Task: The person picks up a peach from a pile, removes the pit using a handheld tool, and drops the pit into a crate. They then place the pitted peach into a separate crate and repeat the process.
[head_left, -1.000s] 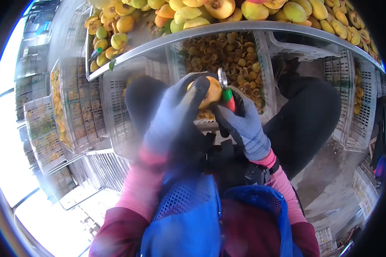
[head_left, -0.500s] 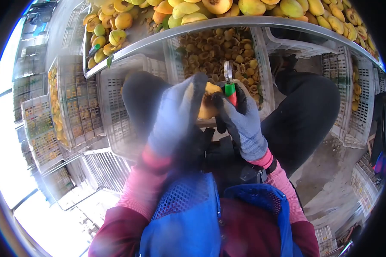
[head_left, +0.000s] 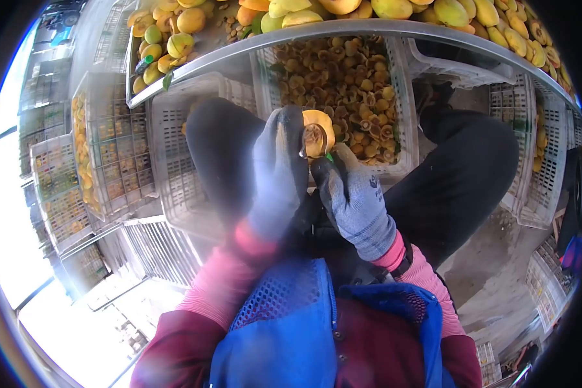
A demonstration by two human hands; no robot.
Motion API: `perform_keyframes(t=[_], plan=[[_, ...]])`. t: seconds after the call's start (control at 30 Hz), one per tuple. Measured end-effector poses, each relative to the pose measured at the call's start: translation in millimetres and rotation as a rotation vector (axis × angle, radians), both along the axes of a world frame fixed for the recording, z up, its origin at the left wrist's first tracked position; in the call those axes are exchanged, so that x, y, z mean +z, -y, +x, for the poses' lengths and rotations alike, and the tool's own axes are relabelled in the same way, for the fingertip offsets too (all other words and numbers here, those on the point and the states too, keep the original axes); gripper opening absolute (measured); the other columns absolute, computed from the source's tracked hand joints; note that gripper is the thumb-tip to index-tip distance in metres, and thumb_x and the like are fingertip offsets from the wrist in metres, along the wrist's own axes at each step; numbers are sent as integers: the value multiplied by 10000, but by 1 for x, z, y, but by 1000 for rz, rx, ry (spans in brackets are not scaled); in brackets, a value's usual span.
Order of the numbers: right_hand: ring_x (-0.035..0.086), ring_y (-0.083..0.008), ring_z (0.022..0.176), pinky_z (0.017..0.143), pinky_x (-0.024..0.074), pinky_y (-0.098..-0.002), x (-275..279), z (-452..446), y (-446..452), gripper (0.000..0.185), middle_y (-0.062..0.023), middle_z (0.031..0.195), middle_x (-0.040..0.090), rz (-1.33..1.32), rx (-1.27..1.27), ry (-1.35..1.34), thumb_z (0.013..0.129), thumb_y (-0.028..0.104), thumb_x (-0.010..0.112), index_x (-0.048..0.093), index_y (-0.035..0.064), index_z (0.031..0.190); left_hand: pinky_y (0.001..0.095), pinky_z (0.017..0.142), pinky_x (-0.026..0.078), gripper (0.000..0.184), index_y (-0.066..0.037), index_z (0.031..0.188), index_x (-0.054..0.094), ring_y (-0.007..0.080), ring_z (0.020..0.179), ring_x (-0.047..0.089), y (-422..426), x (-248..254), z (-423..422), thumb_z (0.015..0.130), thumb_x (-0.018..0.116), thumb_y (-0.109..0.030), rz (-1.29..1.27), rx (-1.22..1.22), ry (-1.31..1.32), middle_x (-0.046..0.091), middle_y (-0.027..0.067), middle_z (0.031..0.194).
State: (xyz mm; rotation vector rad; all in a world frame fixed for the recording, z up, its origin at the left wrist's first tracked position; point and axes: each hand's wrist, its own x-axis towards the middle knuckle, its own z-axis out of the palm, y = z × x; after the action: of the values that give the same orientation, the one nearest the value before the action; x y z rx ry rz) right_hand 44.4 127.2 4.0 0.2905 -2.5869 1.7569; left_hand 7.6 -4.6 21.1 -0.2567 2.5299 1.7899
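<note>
Over the crate between my knees, my left hand (head_left: 279, 158), in a grey glove with dark fingertips, grips a halved yellow peach (head_left: 328, 123). The peach's cut face is turned up and shows a brown hollow or pit area. My right hand (head_left: 355, 200), gloved the same way, is closed around a pitting knife, of which only a bit of green handle (head_left: 330, 157) shows. A glint of its metal lies at the peach's lower left edge. Whether the metal is inside the flesh I cannot tell.
A white crate (head_left: 402, 123) below holds many brownish fruit pieces. Ahead, a metal-rimmed table (head_left: 239, 48) bears heaped yellow peaches (head_left: 394, 8). More crates (head_left: 119, 139) with fruit stand at the left, and another crate (head_left: 549, 155) stands at the right.
The pitting knife, upright beside the peach before, is now turned down against it, its head mostly hidden. The peach's cut face has come into view, and my right hand has shifted down and left.
</note>
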Motion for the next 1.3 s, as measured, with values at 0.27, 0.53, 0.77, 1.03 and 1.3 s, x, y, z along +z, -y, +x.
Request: perform_keyframes(t=[0.27,0.53,0.77,1.03,1.3], plan=[[586,-391,752,636,453,-417,2,8,8,304,-219,856,581,-224,-74,93,846,75,541,478,-9,1130,340,1002,395,414,68,1311,374,236,1185,468,9,-19,13,930,456,-71,-537,-236,-493,448,176,1306],[541,-308,944,822,419,-368,2,8,9,402,-214,1069,530,-259,-67,53,920,168,450,398,-62,1245,343,760,431,249,43,1111,496,286,880,528,-12,-8,-2,901,490,-90,-237,-62,-494,515,164,1022],[528,-234,1008,895,415,-316,-37,28,11,405,-175,1196,489,-287,17,195,940,143,443,386,-46,1294,363,959,411,442,84,1238,456,317,1089,534,5,-19,5,816,570,14,-388,-178,-324,516,205,1188],[509,-182,692,592,417,-293,2,16,-3,294,-101,866,510,-741,-26,626,918,279,480,486,6,1027,304,603,439,234,25,921,571,209,640,550,-16,-1,-16,919,457,-179,81,-167,-192,565,127,724],[286,-68,367,295,226,-231,-4,-3,-14,489,43,531,337,-1745,409,1377,898,594,404,464,126,770,293,641,458,228,31,911,585,198,688,585,-9,-8,-19,910,495,-178,-58,-284,-280,605,136,767]])
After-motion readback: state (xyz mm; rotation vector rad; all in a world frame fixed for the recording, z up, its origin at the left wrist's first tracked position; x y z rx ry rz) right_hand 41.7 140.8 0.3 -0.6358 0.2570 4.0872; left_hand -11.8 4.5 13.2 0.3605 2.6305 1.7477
